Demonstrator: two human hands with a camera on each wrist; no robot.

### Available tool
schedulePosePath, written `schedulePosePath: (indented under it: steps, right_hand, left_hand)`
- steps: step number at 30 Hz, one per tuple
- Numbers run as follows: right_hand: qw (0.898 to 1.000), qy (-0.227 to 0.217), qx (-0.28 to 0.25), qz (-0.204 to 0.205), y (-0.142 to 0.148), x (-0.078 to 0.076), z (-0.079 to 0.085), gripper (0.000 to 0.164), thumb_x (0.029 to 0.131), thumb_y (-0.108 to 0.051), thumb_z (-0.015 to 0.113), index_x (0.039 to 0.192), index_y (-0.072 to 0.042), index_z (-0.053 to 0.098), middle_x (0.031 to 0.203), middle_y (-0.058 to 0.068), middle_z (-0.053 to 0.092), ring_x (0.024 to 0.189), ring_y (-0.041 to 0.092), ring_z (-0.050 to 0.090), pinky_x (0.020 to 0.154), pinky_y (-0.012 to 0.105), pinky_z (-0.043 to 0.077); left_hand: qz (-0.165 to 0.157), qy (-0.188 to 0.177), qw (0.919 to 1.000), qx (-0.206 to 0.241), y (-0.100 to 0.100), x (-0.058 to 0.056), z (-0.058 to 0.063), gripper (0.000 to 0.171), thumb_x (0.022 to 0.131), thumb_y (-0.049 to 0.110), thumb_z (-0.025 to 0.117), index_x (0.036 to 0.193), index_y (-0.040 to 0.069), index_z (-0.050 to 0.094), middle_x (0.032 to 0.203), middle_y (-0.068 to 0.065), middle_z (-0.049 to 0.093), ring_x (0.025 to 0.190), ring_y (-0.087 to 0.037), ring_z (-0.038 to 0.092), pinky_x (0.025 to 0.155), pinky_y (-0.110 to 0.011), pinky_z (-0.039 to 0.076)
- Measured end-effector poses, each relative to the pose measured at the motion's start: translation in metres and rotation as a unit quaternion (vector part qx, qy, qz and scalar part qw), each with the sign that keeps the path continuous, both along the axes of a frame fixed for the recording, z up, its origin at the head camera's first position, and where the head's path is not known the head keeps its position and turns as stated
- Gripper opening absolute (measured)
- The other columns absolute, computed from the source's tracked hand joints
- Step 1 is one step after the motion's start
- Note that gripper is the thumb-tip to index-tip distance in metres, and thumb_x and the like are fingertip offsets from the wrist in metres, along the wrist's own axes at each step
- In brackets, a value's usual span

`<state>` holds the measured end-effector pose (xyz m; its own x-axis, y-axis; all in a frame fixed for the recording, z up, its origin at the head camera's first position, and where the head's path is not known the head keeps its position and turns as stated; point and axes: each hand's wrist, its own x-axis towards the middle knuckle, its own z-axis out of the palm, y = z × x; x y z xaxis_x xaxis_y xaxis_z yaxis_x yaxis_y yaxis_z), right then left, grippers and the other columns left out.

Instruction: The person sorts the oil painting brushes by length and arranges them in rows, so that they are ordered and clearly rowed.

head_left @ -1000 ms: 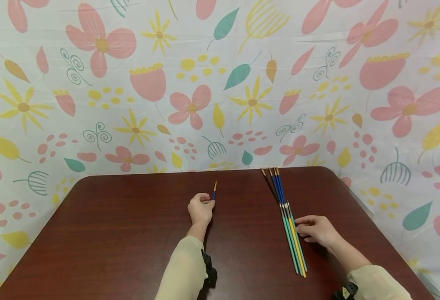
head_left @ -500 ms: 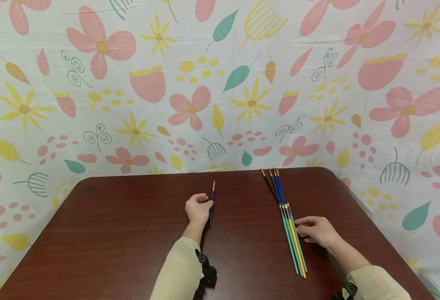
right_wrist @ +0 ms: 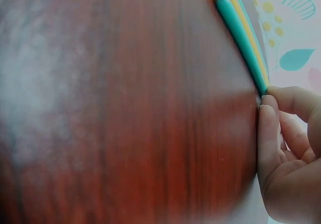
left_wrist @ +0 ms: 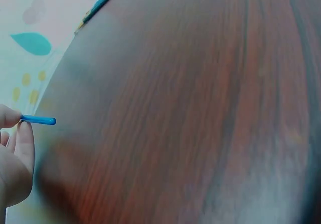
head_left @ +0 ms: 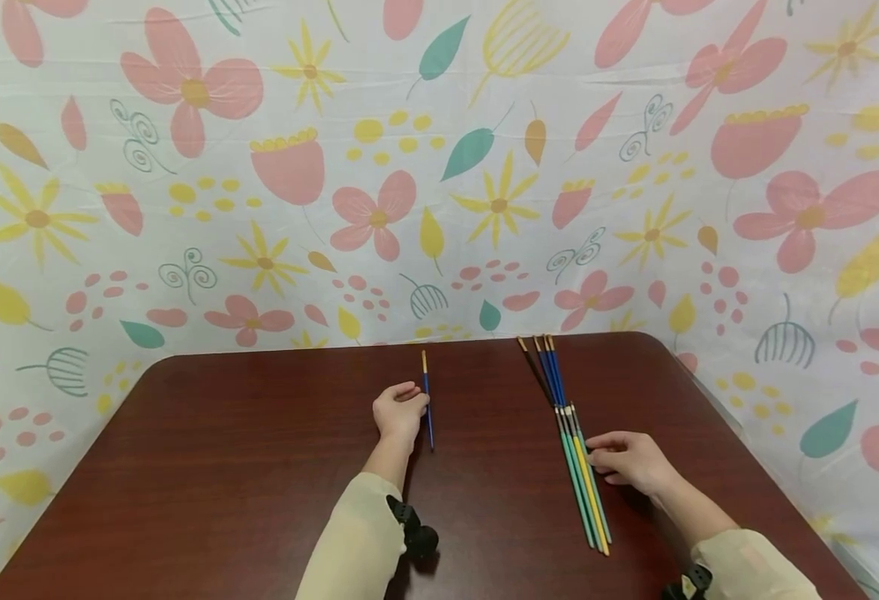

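Observation:
In the head view my left hand (head_left: 397, 417) pinches a slim blue paintbrush (head_left: 430, 427) between thumb and fingers, its tan bristles pointing to the far edge. The left wrist view shows the rounded end of its blue handle (left_wrist: 41, 119) sticking out from the fingertips. To the right, my right hand (head_left: 634, 460) pinches the outermost green paintbrush (head_left: 601, 510) of a row lying on the table. Beside that brush lie a yellow paintbrush (head_left: 592, 500) and more green ones (head_left: 577, 490). In the right wrist view the thumb and finger meet at the green handle (right_wrist: 241, 40).
Beyond the row, several blue paintbrushes (head_left: 556, 375) and a dark one (head_left: 536, 367) lie fanned toward the far edge. The dark red-brown wooden table (head_left: 222, 467) has rounded far corners. A flower-patterned cloth (head_left: 379, 275) hangs behind it.
The blue paintbrush has turned in my left fingers, from leaning away to the right to nearly upright in view, and its tip has moved farther off. My right hand stays still.

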<state>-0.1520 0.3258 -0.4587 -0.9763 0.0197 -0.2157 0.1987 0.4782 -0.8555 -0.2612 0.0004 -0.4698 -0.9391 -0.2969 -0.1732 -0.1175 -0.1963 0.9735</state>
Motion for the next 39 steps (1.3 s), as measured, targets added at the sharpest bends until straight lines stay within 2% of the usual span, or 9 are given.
schedulePosePath:
  steps: [9, 20, 27, 36, 39]
  right_hand:
    - [1.000, -0.002, -0.008, 0.003, -0.005, -0.007, -0.003, 0.041, 0.089, -0.018, 0.065, 0.121, 0.008, 0.059, 0.098, 0.010, 0.070, 0.082, 0.017, 0.067, 0.069, 0.032, 0.059]
    - [0.999, -0.039, -0.006, -0.008, 0.003, -0.005, -0.001, 0.044, 0.088, -0.022, 0.067, 0.121, 0.006, 0.059, 0.095, 0.006, 0.069, 0.083, 0.016, 0.065, 0.070, 0.032, 0.058]
    - [0.999, -0.047, -0.016, -0.003, 0.004, -0.009, -0.003, 0.045, 0.088, -0.022, 0.066, 0.122, 0.007, 0.058, 0.094, 0.004, 0.069, 0.083, 0.015, 0.065, 0.070, 0.031, 0.058]
    - [0.999, -0.051, -0.016, -0.001, 0.003, -0.007, -0.001, 0.046, 0.089, -0.021, 0.065, 0.124, 0.007, 0.056, 0.096, 0.005, 0.069, 0.085, 0.015, 0.065, 0.071, 0.032, 0.058]
    - [0.998, -0.057, -0.015, -0.003, 0.003, -0.007, -0.002, 0.045, 0.090, -0.021, 0.064, 0.124, 0.007, 0.056, 0.096, 0.005, 0.069, 0.085, 0.016, 0.065, 0.071, 0.033, 0.058]
  left_hand:
    - [-0.031, 0.002, 0.9989, 0.034, 0.020, -0.013, -0.001, 0.037, 0.076, -0.008, 0.070, 0.112, -0.008, 0.062, 0.100, -0.020, 0.068, 0.075, -0.012, 0.066, 0.068, -0.028, 0.059]
    - [-0.072, -0.004, 0.9960, 0.053, 0.069, -0.024, -0.005, 0.036, 0.076, -0.006, 0.071, 0.111, -0.006, 0.063, 0.096, -0.016, 0.069, 0.075, -0.014, 0.067, 0.068, -0.028, 0.059]
    - [-0.065, -0.008, 0.9954, 0.070, 0.099, -0.033, -0.005, 0.031, 0.074, -0.010, 0.071, 0.103, -0.005, 0.065, 0.089, -0.014, 0.069, 0.070, -0.014, 0.066, 0.064, -0.027, 0.058]
    - [-0.027, -0.020, 0.9982, 0.049, 0.139, -0.042, -0.003, 0.025, 0.069, -0.015, 0.071, 0.088, -0.001, 0.067, 0.078, -0.010, 0.068, 0.059, -0.013, 0.061, 0.053, -0.025, 0.054]
    - [-0.021, -0.029, 0.9981, 0.050, 0.148, -0.045, -0.001, 0.025, 0.069, -0.016, 0.071, 0.088, -0.002, 0.067, 0.075, -0.009, 0.066, 0.057, -0.014, 0.060, 0.052, -0.026, 0.054]
